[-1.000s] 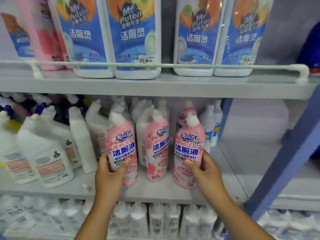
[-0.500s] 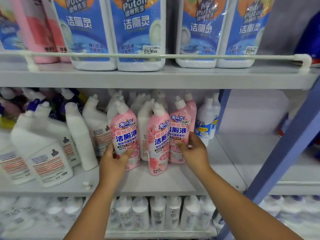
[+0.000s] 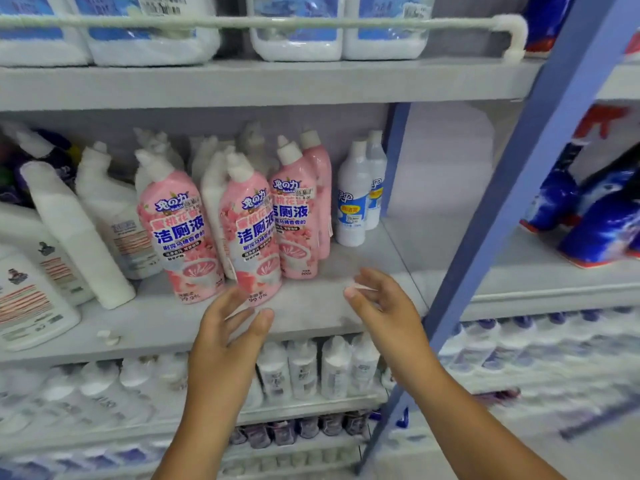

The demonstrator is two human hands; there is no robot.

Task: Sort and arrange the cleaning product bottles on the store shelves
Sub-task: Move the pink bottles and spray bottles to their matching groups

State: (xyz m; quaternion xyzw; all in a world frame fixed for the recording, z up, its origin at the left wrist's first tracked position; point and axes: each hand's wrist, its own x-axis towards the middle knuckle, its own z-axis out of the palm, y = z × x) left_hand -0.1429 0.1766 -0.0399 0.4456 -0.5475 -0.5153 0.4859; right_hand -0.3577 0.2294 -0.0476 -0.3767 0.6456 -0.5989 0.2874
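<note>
Hands, left (image 3: 231,327) and right (image 3: 384,306), released before four pink bottles (image 3: 180,223).

four pink bottles (image 3: 180,230), two hands (image 3: 228,327)

Both hands hover empty before the middle shelf (image 3: 311,317): left hand (image 3: 232,327) just below the front pink bottles (image 3: 183,230), right hand (image 3: 384,306) apart to the side, fingers loose. White bottles (image 3: 353,199) stand right of the pink group.
</note>
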